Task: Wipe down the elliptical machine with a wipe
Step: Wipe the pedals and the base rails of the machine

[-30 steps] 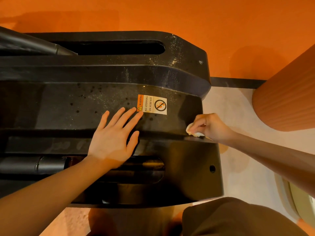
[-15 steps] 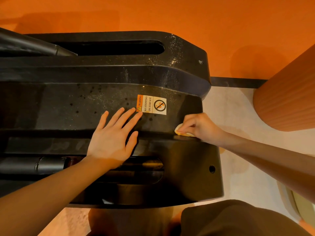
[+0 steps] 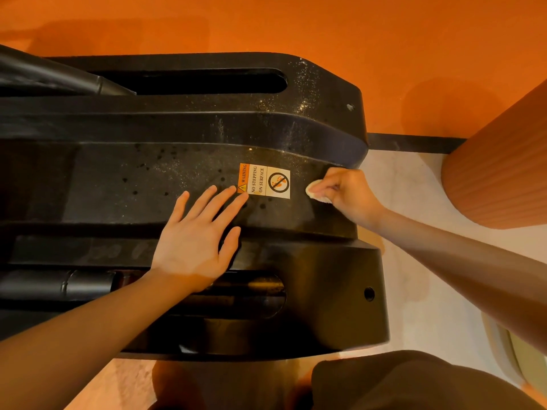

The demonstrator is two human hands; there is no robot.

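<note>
- We see the black machine [image 3: 165, 173] filling the left and centre of the frame, its flat deck speckled with pale dust and dark spots.
- Our left hand [image 3: 195, 241] lies flat on the deck at centre, fingers straight and spread, grip apart; two fingertips touch the lower left corner of the label [image 3: 264, 181].
- The label sits just right of centre and reads "WARNING NO STEPPING ON SURFACE", with a crossed-out footprint sign.
- Our right hand [image 3: 349, 192] is at centre right, near the deck's right end, fingers curled and clamped on the wipe [image 3: 316, 192].
- The wipe is a small pale wad that pokes out from under the fingers on the left side and rests against the deck, just right of the label but apart from it.
- A long slot [image 3: 207, 81] runs across the machine's upper part; a second opening [image 3: 260, 294] shows below the left hand, with a dark tube [image 3: 59, 284] at lower left.
- The orange wall [image 3: 296, 22] spans the top of the frame.
- A ribbed orange column [image 3: 503, 167] stands at the right edge, on the pale floor [image 3: 414, 196].
- A dark clothed knee [image 3: 399, 383] shows at lower right.
</note>
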